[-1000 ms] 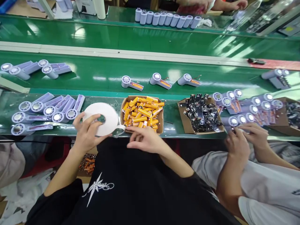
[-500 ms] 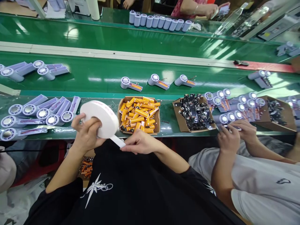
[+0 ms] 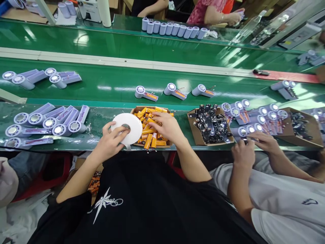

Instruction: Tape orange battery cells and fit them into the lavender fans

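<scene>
A white tape roll (image 3: 130, 127) is held by my left hand (image 3: 108, 142), with fingers at its central hole. It overlaps the left side of a cardboard box (image 3: 170, 142) full of orange battery cells (image 3: 153, 139). Over the upper right part of that box reaches my right hand (image 3: 169, 127), its fingers spread above the cells. Nothing shows between those fingers. A short strip of tape hangs from the roll's lower edge.
Lilac fan housings (image 3: 59, 129) lie at the left; three more (image 3: 171, 88) sit on the green belt (image 3: 109, 91). Right of the cells stands a box of black circuit boards (image 3: 210, 125). A co-worker's hands (image 3: 243, 152) work at the right.
My right hand has let go of the tape end and moved up over the orange cells. My left hand has brought the roll rightward and turned it flatter.
</scene>
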### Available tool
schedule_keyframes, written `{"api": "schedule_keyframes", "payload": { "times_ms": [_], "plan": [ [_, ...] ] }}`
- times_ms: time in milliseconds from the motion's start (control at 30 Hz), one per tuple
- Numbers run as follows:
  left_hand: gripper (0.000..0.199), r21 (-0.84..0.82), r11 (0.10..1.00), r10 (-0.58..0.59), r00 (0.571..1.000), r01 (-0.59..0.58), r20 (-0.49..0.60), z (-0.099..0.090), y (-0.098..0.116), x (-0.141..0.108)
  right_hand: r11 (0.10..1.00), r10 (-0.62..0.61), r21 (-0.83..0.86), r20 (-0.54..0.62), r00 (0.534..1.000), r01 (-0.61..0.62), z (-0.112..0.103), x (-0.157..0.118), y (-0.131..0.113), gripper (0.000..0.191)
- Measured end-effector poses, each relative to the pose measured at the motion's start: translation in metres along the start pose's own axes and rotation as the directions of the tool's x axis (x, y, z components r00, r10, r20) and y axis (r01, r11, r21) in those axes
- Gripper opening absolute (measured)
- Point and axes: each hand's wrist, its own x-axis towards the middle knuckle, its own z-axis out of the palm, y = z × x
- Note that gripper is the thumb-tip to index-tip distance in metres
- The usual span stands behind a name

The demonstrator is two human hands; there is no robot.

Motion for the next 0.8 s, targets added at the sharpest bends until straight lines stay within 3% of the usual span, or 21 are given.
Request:
{"api": "schedule_keyframes", "payload": {
  "times_ms": [33, 100, 167, 300, 367, 433, 533, 567, 633, 700, 800],
  "plan": [
    [0.057, 0.005, 1.0, 0.018, 1.0, -0.018, 0.006, -0.001, 0.0, 0.001, 0.983, 0.021, 0.184, -0.056, 0.998, -0.011, -0.001, -0.002, 0.0, 0.025],
    [0.057, 0.021, 0.999, 0.049, 0.999, -0.049, 0.003, -0.004, 0.0, 0.001, 0.862, 0.119, 0.506, -0.134, 0.984, -0.036, -0.002, -0.009, -0.002, 0.037],
    [0.057, 0.039, 0.997, 0.061, 0.998, -0.06, -0.014, -0.006, 0.0, 0.002, 0.748, 0.205, 0.662, -0.157, 0.966, -0.051, 0.003, -0.016, -0.01, 0.051],
    [0.064, 0.065, 0.998, 0.01, 0.999, -0.007, -0.039, -0.009, 0.004, 0.001, 0.682, 0.254, 0.721, -0.069, 0.965, -0.128, 0.028, -0.029, -0.029, 0.061],
    [0.067, 0.067, 0.997, -0.026, 0.999, 0.028, -0.039, -0.013, 0.005, 0.001, 0.606, 0.234, 0.781, 0.01, 0.972, -0.154, 0.033, -0.032, -0.033, 0.065],
    [0.068, 0.068, 0.997, -0.038, 0.998, 0.041, -0.048, -0.019, 0.007, 0.001, 0.53, 0.183, 0.828, 0.1, 0.978, -0.183, 0.028, -0.03, -0.033, 0.068],
    [0.069, 0.102, 0.994, -0.029, 0.998, 0.034, -0.051, -0.023, 0.011, 0.006, 0.503, 0.102, 0.83, 0.218, 0.971, -0.239, 0.016, -0.022, -0.035, 0.063],
    [0.07, 0.113, 0.993, -0.039, 0.997, 0.045, -0.061, -0.022, 0.014, 0.009, 0.498, 0.106, 0.835, 0.207, 0.973, -0.232, 0.016, -0.019, -0.037, 0.059],
    [0.067, 0.118, 0.986, -0.106, 0.987, 0.121, -0.121, -0.015, 0.022, 0.016, 0.465, 0.19, 0.873, 0.065, 0.98, -0.148, 0.026, -0.014, -0.044, 0.054],
    [0.062, 0.082, 0.971, -0.206, 0.959, 0.225, -0.194, -0.005, 0.036, 0.018, 0.42, 0.316, 0.907, -0.11, 0.942, -0.035, 0.041, -0.009, -0.05, 0.055],
    [0.059, -0.027, 0.965, -0.262, 0.948, 0.261, -0.183, 0.006, 0.058, 0.004, 0.421, 0.393, 0.907, -0.216, 0.894, 0.034, 0.041, -0.002, -0.041, 0.055]
  ]
}}
